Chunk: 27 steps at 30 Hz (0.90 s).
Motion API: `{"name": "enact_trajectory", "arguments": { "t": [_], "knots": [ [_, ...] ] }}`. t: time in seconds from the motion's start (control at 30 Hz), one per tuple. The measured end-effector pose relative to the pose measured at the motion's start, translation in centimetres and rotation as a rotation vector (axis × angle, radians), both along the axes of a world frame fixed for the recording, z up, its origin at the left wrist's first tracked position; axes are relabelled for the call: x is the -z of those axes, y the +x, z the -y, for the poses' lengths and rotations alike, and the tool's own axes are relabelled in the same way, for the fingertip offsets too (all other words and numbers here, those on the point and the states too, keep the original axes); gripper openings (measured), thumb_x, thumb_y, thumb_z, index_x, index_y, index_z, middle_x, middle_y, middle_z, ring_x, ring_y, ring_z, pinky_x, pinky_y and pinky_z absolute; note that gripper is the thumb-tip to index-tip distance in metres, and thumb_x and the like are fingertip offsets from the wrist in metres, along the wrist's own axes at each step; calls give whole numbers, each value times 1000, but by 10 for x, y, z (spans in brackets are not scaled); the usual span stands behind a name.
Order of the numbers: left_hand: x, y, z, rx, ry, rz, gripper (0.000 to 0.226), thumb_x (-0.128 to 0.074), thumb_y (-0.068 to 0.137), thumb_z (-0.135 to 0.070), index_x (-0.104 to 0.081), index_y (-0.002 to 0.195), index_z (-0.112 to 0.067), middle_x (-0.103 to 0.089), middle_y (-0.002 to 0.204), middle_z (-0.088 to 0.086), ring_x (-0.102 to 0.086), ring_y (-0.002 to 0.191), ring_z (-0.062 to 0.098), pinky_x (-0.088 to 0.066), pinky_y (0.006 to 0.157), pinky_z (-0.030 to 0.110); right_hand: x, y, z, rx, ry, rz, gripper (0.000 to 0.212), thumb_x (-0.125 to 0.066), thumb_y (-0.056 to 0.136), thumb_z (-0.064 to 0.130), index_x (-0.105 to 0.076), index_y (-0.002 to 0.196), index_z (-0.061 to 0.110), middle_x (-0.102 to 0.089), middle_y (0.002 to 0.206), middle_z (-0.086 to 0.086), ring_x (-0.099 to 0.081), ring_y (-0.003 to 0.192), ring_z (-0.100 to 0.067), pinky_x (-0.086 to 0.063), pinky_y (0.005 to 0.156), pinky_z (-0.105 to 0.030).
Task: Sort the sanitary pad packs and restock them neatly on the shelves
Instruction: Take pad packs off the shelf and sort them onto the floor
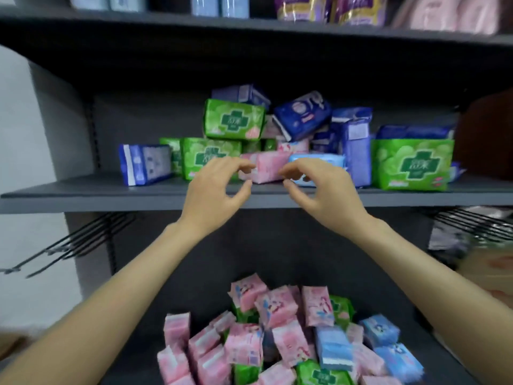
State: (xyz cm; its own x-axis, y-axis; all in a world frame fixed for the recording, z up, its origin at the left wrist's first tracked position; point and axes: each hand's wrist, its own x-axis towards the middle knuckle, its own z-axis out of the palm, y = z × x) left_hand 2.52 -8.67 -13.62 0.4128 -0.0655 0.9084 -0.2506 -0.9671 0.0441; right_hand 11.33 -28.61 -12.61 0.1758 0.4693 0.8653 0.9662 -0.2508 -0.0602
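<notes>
Pink wrapping marked the pack [263, 169] toward which both hands were raised, at the front edge of the middle shelf [83, 194]. The left hand [215, 190] was held with fingers curled and thumb spread, nothing between them; the right hand [319, 190] mirrored it, likewise holding nothing. The pink pack lay between the two sets of fingertips, just beyond them, and whether it was already touched could not be told through the blur. Such a posture seemed suited to taking the pack by its two short ends, so that it could be lifted clear without disturbing its neighbours.

A light blue pack [319, 162] lay just beside it on the right, partly behind the right fingers. Green packs [211, 155] were stacked to the left, dark blue packs [302, 113] were heaped behind, and another green pack [410, 165] stood farther right. The heap was unsorted, colours mixed. On the lower shelf, a jumble of pink packs [244, 348], blue and green among them, awaited the same sorting.
</notes>
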Motion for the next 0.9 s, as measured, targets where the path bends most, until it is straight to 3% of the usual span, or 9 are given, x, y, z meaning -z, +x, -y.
{"name": "enact_trajectory", "arguments": {
  "t": [0.17,0.3,0.47,0.57,0.73,0.8,0.9],
  "knots": [
    [-25,48,-19,-143,61,-68,45,-55,81,-34,-56,124,-22,-58,117,-1,-52,106,20,-41,85,32,-31,53,2,162,-39,26,25,-59,88,27,-62,111,19,-60,103,6,-53,96,-17,-47,77,-38],
    [-37,63,-53,-298,-105,-114,63,-71,81,-32,-42,137,-27,-48,131,1,-46,119,22,-40,89,35,-59,84,-23,245,-186,111,46,-63,87,30,-51,131,21,-51,123,1,-46,109,-23,-41,78,-28],
    [-56,69,-101,-546,-155,-217,91,-72,76,-50,-24,148,-23,-40,141,13,-40,127,32,-43,94,45,-95,114,-82,284,-207,139,73,-63,85,42,-31,145,18,-38,141,-7,-39,123,-30,-41,97,-43],
    [-59,79,-129,-625,-102,-293,102,-73,71,-58,-23,149,-13,-35,146,15,-36,131,33,-35,105,41,-106,127,-115,379,-282,272,87,-68,79,46,-24,149,18,-29,149,-8,-28,133,-31,-34,104,-47],
    [-67,103,-156,-671,-131,-535,108,-63,72,-69,-15,151,-13,-24,154,10,-24,141,27,-27,112,36,-113,146,-160,495,-392,333,104,-67,73,60,-4,150,32,-13,154,-11,-11,141,-36,-13,112,-58],
    [-73,109,-162,-682,-140,-536,105,-62,72,-70,-19,149,-12,-24,154,11,-25,140,28,-29,111,37,-116,153,-169,528,-381,408,106,-67,73,62,-3,151,32,-18,154,-14,-13,142,-38,-7,112,-62],
    [-73,112,-166,-622,-191,-457,94,-69,71,-64,-32,140,-11,-29,147,12,-35,132,32,-37,104,37,-119,164,-174,513,-303,451,104,-76,67,56,-20,151,30,-43,139,-20,-32,134,-44,-16,111,-61]
  ]
}}
